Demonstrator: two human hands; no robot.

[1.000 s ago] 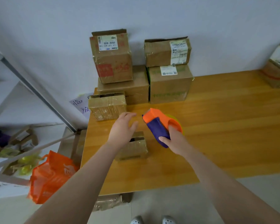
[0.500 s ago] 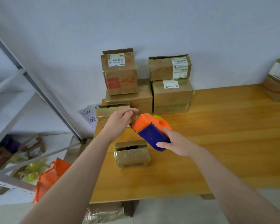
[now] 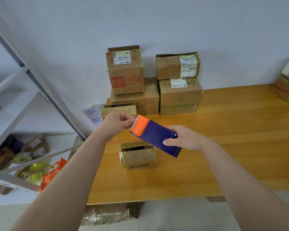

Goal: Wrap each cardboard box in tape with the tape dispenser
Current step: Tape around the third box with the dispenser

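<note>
Left grip: my left grip [image 3: 116, 125] is up over the far left part of the worktop [image 3: 232, 147]; fingers and thumb are curled together and pinch at the toothed front edge of the tape dispenser [image 3: 157, 135]; whether a tape end lies between them I cannot tell
Right grip: my right grip [image 3: 185, 138] is closed round the blue body of the tape dispenser, thumb on the near side, fingers wrapped over the far side
Tape dispenser: held in the air between both grips, tilted, orange head to the far left, blue body down to the near right; a sliver of yellow shows at its near right corner
Small box: the small box [image 3: 138, 155] sits on the worktop just below the dispenser and apart from it; top flaps part open with a dark gap; shiny tape round its sides; a barcode on its near face
Second small box: the second small box [image 3: 118, 110] stands at the far left edge, partly hidden behind my left grip
Stacked boxes: four stacked boxes [image 3: 180, 97] stand against the wall [image 3: 157, 22], two low, two on top, with white labels
Far right: another labelled box [image 3: 288, 80] at the edge of view
Left of the worktop: a white shelf rack [image 3: 15, 97]; an orange bag [image 3: 52, 174] beneath it; a handwritten paper note [image 3: 93, 115] on the wall
Under the worktop: a wrapped box on the floor [image 3: 107, 214]
</note>
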